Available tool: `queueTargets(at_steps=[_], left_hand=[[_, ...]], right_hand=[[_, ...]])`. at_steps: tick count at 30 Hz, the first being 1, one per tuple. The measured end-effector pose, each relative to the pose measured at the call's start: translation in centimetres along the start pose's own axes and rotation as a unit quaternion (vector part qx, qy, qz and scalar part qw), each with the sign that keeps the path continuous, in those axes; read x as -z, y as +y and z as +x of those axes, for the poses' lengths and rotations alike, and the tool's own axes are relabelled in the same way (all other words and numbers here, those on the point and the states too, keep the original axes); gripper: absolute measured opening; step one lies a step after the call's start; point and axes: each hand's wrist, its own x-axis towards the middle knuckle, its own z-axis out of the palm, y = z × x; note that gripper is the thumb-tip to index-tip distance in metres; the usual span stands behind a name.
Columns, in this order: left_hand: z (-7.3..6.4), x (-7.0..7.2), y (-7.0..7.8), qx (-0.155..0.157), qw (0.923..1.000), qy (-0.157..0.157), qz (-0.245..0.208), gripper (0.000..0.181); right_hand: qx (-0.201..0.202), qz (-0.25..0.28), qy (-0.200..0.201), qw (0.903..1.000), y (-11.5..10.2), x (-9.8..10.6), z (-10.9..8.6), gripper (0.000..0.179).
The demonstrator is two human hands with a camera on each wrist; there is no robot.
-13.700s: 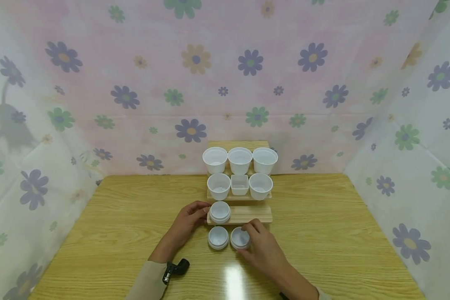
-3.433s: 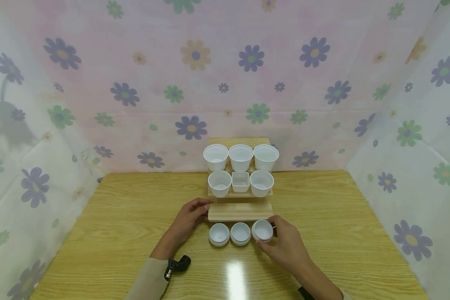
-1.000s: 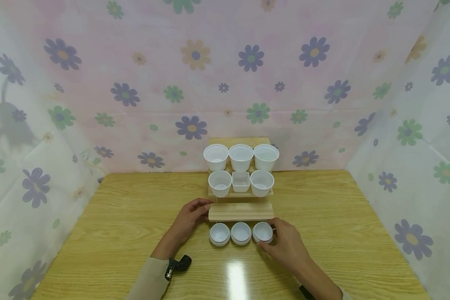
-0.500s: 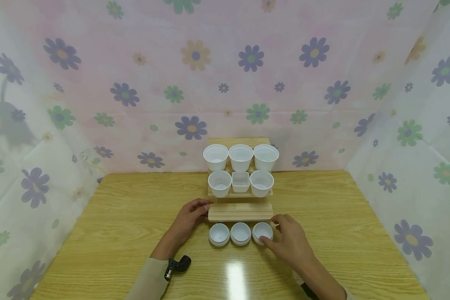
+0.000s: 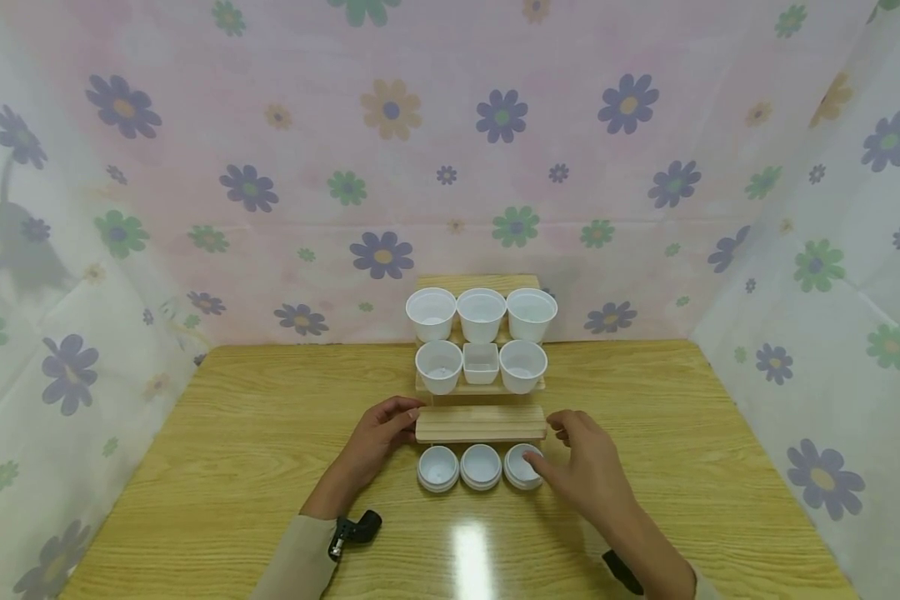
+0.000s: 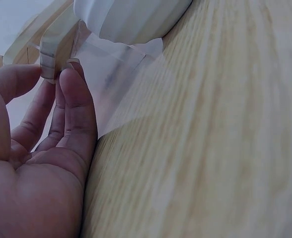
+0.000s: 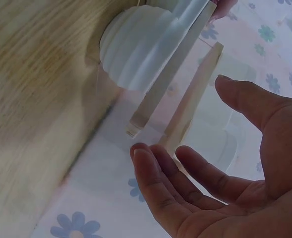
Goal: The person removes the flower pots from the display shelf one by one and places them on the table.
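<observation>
The lowest wooden shelf board point(image 5: 480, 425) of a tiered stand has nothing on it. My left hand point(image 5: 375, 437) pinches its left end; in the left wrist view the thumb and fingers meet around the board end point(image 6: 56, 47). Three small white round pots stand in a row on the table before it: the left pot point(image 5: 438, 468), the middle pot point(image 5: 481, 467) and the right pot point(image 5: 520, 482). My right hand point(image 5: 588, 462) holds nothing, its fingers loosely bent near the board's right end. Its thumb overlaps the right pot in the head view.
Two upper shelves carry larger white cups point(image 5: 482, 318), three on the top one. Below them a small square cup point(image 5: 481, 365) stands between two round cups. A flower-printed cloth point(image 5: 300, 250) hangs behind and beside the wood-grain table point(image 5: 270, 383).
Earlier, one pot sat on the lowest shelf; all three now stand on the table. The right hand has let go of the right pot and moved up and right. The left hand stays put.
</observation>
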Motion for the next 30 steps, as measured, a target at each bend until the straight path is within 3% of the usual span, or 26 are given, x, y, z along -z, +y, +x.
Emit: queueTargets(at_steps=[14,30], left_hand=[[0.1,0.1,-0.2,-0.001,1.0,-0.004,0.002,0.036],[0.1,0.1,-0.2,0.0,1.0,-0.003,-0.001,0.036]], right_hand=[[0.024,-0.009,0.044,0.9987,-0.5,0.8,1.5,0.059],[0.019,-0.003,0.069,0.9974,-1.3,1.3,3.2,0.06]])
